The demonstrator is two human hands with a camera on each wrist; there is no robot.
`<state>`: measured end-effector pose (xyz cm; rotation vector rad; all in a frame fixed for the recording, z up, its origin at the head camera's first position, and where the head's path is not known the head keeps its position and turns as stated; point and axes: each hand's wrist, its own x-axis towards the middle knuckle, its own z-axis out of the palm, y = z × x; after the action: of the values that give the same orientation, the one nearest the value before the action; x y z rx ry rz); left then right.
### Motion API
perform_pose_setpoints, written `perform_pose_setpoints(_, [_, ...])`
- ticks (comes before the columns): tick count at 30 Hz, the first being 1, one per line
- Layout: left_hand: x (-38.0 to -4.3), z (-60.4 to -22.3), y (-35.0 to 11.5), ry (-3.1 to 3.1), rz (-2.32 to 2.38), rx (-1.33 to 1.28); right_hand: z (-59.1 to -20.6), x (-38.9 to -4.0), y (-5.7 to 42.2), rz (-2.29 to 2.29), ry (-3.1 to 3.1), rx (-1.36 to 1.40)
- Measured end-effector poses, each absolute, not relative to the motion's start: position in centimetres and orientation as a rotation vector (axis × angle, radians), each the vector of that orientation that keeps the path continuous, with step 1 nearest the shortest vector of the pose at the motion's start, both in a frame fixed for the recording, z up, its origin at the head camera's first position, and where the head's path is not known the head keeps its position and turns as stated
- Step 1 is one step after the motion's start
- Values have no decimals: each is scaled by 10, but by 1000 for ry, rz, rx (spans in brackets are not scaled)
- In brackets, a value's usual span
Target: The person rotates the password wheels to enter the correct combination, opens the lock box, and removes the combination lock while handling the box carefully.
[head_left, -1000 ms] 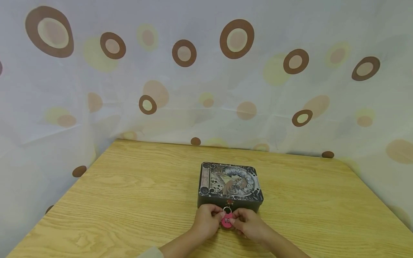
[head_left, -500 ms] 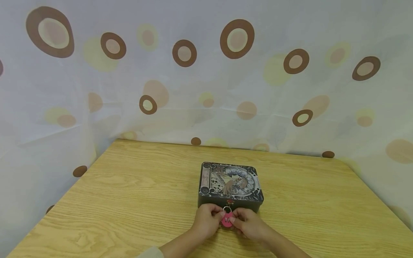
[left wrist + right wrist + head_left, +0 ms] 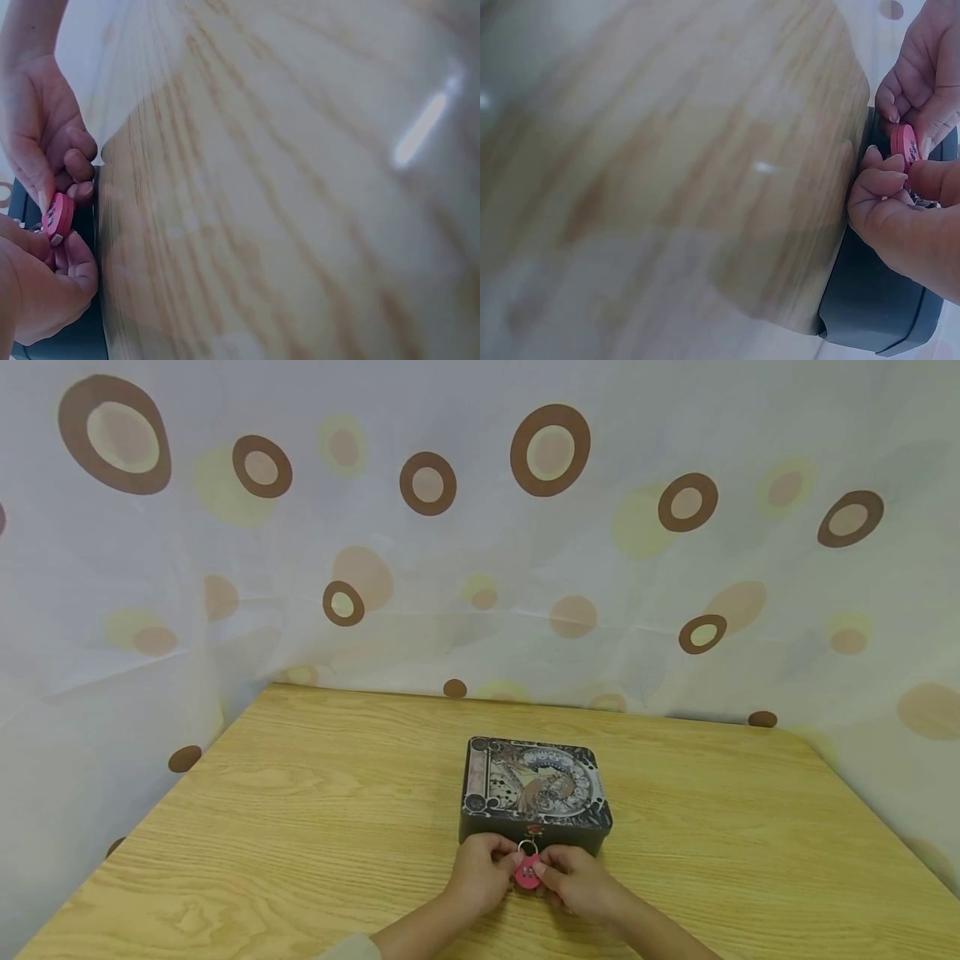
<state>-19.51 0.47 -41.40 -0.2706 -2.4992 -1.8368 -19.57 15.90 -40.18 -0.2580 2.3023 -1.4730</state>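
A pink combination padlock (image 3: 527, 872) with small number dials and a silver shackle is at the front of a dark box (image 3: 536, 781) with an illustrated lid. My left hand (image 3: 482, 875) pinches the padlock's left side between thumb and fingers. From the other side, my right hand (image 3: 583, 883) pinches it too, thumb on the face near the dials. The shackle stands up by the red and gold clasp (image 3: 534, 831) on the box front. In the right wrist view the padlock (image 3: 905, 146) shows edge-on between both hands' fingertips.
The box rests on a wood-grain table (image 3: 330, 810), its lid down. Behind and beside the table hangs a pale curtain (image 3: 480, 527) with brown and yellow circles.
Both hands keep their grip on the padlock in the same place. My right thumb shifts very slightly on the padlock's face; the box stays put.
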Motion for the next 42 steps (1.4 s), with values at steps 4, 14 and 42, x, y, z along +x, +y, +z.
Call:
perform_pose_setpoints(4, [-195, -414, 4, -2511, -1841, -268, -403, -195, 159, -1477, 2310, -245])
perform_pose_setpoints(14, [-195, -414, 4, -2483, -1935, -281, -399, -194, 161, -1512, 2312, -213])
perform_pose_setpoints(42, [-195, -414, 3, -2500, -1914, -288, -403, -194, 162, -1493, 2332, -250])
